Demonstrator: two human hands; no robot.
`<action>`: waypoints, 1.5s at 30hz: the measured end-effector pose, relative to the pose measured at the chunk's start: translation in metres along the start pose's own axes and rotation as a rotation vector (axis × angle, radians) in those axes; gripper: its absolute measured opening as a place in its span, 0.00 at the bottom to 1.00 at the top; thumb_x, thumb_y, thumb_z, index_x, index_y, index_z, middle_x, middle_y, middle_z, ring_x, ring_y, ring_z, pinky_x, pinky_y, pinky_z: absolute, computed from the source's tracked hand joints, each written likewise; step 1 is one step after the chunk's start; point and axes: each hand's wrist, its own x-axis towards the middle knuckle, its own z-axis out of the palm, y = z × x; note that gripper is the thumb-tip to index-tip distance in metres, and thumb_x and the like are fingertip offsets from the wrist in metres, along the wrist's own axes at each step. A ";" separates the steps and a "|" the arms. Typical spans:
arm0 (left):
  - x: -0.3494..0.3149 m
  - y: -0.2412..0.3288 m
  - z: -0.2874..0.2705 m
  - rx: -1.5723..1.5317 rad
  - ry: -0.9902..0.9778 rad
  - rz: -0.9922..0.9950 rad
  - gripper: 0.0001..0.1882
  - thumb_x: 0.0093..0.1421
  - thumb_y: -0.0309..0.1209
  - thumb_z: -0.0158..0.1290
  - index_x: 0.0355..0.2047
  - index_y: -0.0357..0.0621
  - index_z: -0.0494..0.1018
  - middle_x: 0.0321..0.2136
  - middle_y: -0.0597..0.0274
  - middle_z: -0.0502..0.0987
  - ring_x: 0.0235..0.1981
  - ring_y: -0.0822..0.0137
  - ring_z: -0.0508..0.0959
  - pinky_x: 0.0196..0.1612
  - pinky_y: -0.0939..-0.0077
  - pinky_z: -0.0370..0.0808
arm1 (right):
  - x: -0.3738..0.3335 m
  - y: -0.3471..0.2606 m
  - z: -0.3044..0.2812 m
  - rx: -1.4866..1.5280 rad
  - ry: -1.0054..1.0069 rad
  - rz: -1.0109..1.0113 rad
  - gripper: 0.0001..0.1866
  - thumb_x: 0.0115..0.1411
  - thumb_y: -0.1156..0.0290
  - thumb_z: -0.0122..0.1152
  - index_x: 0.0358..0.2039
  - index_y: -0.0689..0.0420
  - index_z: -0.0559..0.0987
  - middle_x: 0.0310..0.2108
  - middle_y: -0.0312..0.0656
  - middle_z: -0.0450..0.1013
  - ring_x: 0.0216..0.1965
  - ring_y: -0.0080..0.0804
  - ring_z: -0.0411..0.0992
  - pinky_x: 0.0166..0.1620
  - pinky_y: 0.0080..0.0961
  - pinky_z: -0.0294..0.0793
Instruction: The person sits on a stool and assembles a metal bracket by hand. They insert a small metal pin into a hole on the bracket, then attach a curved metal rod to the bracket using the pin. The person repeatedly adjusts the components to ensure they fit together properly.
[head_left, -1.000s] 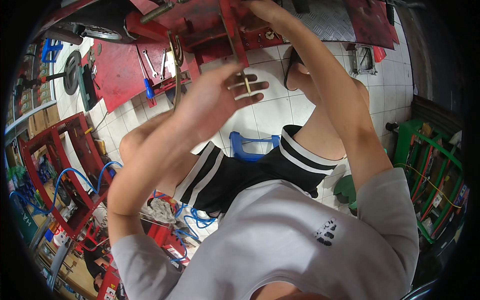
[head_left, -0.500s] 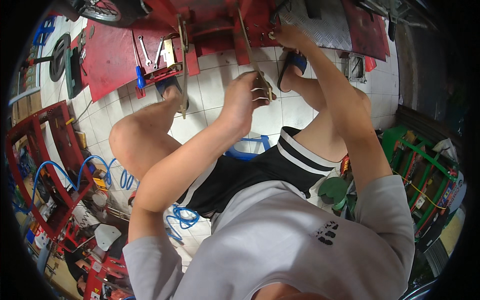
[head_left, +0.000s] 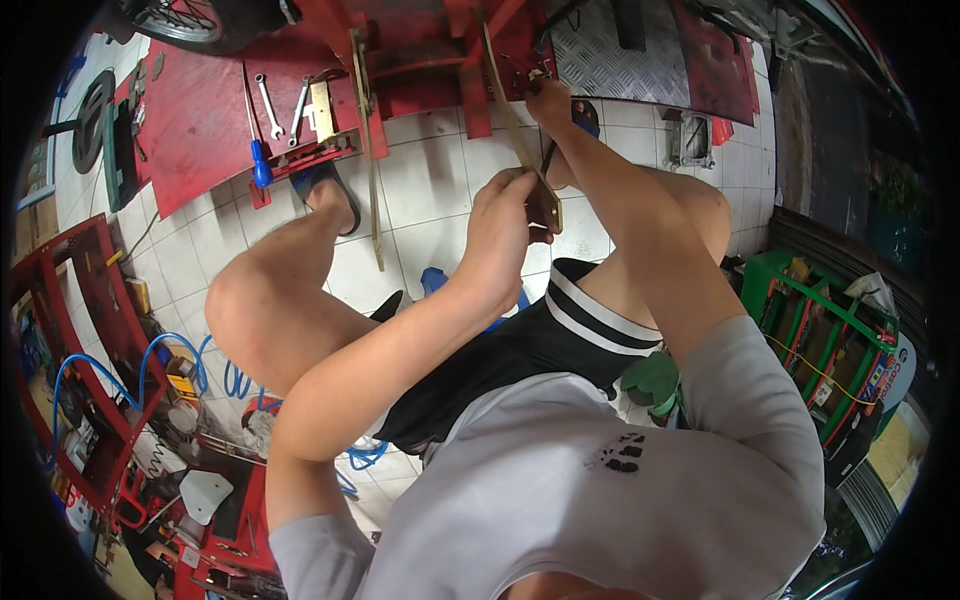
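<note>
My left hand [head_left: 497, 240] is closed round the lower end of a long, flat brass-coloured metal bar [head_left: 516, 130], thumb on top and the holed end sticking out past the fingers. This bar slants down from a red metal frame [head_left: 420, 85]. A second flat bar [head_left: 374, 200] hangs from the same frame further left, untouched. My right hand [head_left: 549, 104] is at the edge of the red platform [head_left: 205, 140], fingertips drawn together by a small light-coloured piece [head_left: 538, 76]. Exactly what they hold is too small to make out.
A blue-handled screwdriver [head_left: 260, 165], two wrenches [head_left: 268, 108] [head_left: 300, 112] and a short brass-coloured plate [head_left: 322, 110] lie on the platform's left. A spoked wheel [head_left: 190, 20] stands behind. On the right is a green rack [head_left: 815, 320]; a blue hose [head_left: 95, 360] coils at left.
My left hand has moved right and closed on the bar's end, where before its fingers were loosely curled behind it. My right hand remains by the small parts. The whole view has shifted slightly.
</note>
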 end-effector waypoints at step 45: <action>-0.002 -0.001 0.005 -0.038 0.026 -0.010 0.09 0.66 0.32 0.40 0.38 0.40 0.67 0.24 0.61 0.71 0.26 0.68 0.71 0.32 0.73 0.67 | 0.006 -0.032 0.002 -0.074 -0.044 0.350 0.18 0.48 0.55 0.64 0.38 0.47 0.83 0.39 0.48 0.79 0.43 0.48 0.77 0.47 0.41 0.77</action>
